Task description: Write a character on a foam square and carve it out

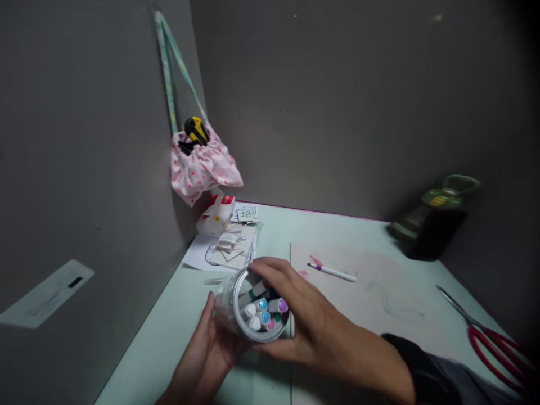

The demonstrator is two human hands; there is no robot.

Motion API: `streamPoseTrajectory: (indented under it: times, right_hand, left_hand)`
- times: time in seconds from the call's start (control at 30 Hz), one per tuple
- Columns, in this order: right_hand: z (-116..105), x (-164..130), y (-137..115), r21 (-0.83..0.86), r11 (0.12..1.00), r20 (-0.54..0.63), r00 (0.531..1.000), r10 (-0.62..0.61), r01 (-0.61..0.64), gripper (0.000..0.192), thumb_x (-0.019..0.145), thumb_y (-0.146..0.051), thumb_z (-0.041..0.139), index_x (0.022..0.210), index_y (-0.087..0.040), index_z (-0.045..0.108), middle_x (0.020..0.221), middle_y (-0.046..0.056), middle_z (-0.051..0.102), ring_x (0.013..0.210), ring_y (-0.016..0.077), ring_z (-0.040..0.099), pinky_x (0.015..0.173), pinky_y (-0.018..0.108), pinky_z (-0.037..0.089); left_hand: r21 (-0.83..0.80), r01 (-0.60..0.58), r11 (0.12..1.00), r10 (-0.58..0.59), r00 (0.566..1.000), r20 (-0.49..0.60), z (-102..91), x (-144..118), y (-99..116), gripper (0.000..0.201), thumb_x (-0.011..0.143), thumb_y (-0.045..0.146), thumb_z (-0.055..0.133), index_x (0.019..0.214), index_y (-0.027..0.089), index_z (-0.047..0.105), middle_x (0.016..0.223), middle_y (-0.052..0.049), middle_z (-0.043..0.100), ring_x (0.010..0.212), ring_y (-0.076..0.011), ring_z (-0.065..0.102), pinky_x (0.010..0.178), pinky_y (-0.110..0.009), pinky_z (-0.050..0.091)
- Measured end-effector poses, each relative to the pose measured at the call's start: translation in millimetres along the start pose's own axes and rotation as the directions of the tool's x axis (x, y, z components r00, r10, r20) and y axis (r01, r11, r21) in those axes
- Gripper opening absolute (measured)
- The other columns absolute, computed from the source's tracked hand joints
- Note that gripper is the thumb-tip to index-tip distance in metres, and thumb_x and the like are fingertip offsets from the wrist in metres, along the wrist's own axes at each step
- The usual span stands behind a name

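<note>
The left hand point(202, 354) cradles the tilted marker jar point(248, 306) near the desk's point(169, 326) front-left edge; the right hand point(307, 320) fingers curl over its open mouth.

scissors point(495, 343): cut by right edge | green bottle point(434, 216): blurred, perhaps a jug

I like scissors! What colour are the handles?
Red handles on the metal scissors, head view.

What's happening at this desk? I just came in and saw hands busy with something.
A person holds a clear jar of markers tipped toward them over the pale green desk. The left hand cradles it from below, while the right hand wraps the rim, fingers at the marker caps. A white pen lies on a sheet of paper, and red-handled scissors sit at the right.
</note>
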State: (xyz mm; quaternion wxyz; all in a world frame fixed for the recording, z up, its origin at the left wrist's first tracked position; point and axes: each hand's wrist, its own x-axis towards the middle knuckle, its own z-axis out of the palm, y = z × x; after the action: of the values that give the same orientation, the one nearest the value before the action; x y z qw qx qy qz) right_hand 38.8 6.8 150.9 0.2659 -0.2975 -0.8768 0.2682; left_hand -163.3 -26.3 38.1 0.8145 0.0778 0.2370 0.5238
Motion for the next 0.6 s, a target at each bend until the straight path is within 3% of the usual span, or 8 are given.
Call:
streamPoseTrajectory:
  times: [0.07, 0.13, 0.2, 0.27, 0.43, 0.47, 0.53, 0.6]
  right_hand:
    - [-13, -4, 12, 0.015, 1.000, -0.124, 0.992, 0.021, -0.019, 0.087, 0.080, -0.037, 0.080, 0.150, -0.028, 0.030, 0.146, 0.011, 0.049, 0.133, 0.0250, 0.050, 0.110, 0.039, 0.046]
    - [-35, -9, 32, -0.004, 0.990, -0.257, 0.957, 0.132, -0.138, 0.080, 0.079, -0.042, 0.079, 0.145, -0.026, 0.037, 0.142, 0.011, 0.055, 0.129, 0.0263, 0.055, 0.108, 0.043, 0.047]
    - [-65, -15, 60, -0.083, 0.933, -0.370, 0.880, 0.299, -0.351, 0.073, 0.079, -0.048, 0.076, 0.141, -0.026, 0.043, 0.133, 0.008, 0.063, 0.117, 0.0255, 0.063, 0.101, 0.041, 0.053]
    - [-102, -23, 95, -0.119, 0.870, -0.485, 0.793, 0.370, -0.479, 0.074, 0.079, -0.050, 0.074, 0.141, -0.022, 0.043, 0.129, 0.011, 0.064, 0.114, 0.0287, 0.064, 0.098, 0.045, 0.053]
    - [-191, -45, 184, -0.170, 0.614, -0.687, 0.539, 0.487, -0.771, 0.086, 0.078, -0.049, 0.077, 0.146, -0.012, 0.040, 0.117, 0.019, 0.066, 0.106, 0.0365, 0.064, 0.092, 0.057, 0.051]
    - [-203, -48, 198, -0.179, 0.566, -0.702, 0.507, 0.499, -0.805, 0.085, 0.078, -0.048, 0.078, 0.146, -0.013, 0.041, 0.120, 0.019, 0.065, 0.107, 0.0353, 0.063, 0.093, 0.057, 0.051]
    - [-220, -53, 223, -0.193, 0.483, -0.719, 0.458, 0.523, -0.854, 0.063, 0.087, -0.045, 0.071, 0.141, -0.020, 0.049, 0.128, 0.014, 0.062, 0.109, 0.0292, 0.063, 0.093, 0.053, 0.052]
    - [-227, -56, 243, -0.209, 0.431, -0.720, 0.436, 0.540, -0.878, 0.047, 0.094, -0.042, 0.064, 0.135, -0.021, 0.054, 0.132, 0.012, 0.060, 0.111, 0.0264, 0.063, 0.093, 0.050, 0.053]
  left_hand:
    - [0.046, 0.105, 0.993, -0.107, 0.993, 0.040, -2.1, 0, -2, 0.060, 0.105, 0.046, 0.041, 0.155, 0.012, 0.032, 0.134, -0.021, 0.064, 0.119, -0.0332, 0.065, 0.098, -0.044, 0.053]
    - [0.079, 0.150, 0.986, -0.150, 0.989, -0.010, -2.3, 0, -2, 0.064, 0.105, 0.041, 0.043, 0.158, 0.011, 0.022, 0.134, -0.023, 0.063, 0.116, -0.0336, 0.067, 0.095, -0.044, 0.055]
    - [0.108, 0.139, 0.984, -0.129, 0.987, -0.097, -1.9, 1, 0, 0.064, 0.105, 0.032, 0.044, 0.159, 0.012, 0.016, 0.133, -0.022, 0.064, 0.113, -0.0312, 0.069, 0.095, -0.043, 0.055]
    - [0.121, 0.140, 0.983, -0.119, 0.979, -0.167, -1.7, 3, 4, 0.062, 0.105, 0.026, 0.043, 0.158, 0.012, 0.015, 0.133, -0.022, 0.064, 0.107, -0.0286, 0.071, 0.094, -0.042, 0.056]
    - [0.088, 0.188, 0.978, -0.167, 0.964, -0.206, -5.0, 9, 8, 0.058, 0.102, 0.029, 0.047, 0.153, 0.009, 0.027, 0.129, -0.023, 0.065, 0.094, -0.0272, 0.073, 0.086, -0.042, 0.059]
    - [0.092, 0.196, 0.976, -0.175, 0.966, -0.192, -6.0, 10, 8, 0.058, 0.099, 0.029, 0.052, 0.150, 0.009, 0.033, 0.129, -0.023, 0.066, 0.095, -0.0273, 0.073, 0.087, -0.042, 0.058]
    - [0.110, 0.211, 0.971, -0.191, 0.968, -0.165, -7.6, 11, 7, 0.055, 0.093, 0.028, 0.063, 0.142, 0.010, 0.045, 0.128, -0.021, 0.066, 0.096, -0.0272, 0.072, 0.089, -0.042, 0.058]
    - [0.133, 0.217, 0.967, -0.197, 0.969, -0.151, -9.4, 12, 6, 0.051, 0.089, 0.028, 0.070, 0.135, 0.012, 0.054, 0.128, -0.019, 0.067, 0.097, -0.0267, 0.071, 0.091, -0.042, 0.057]
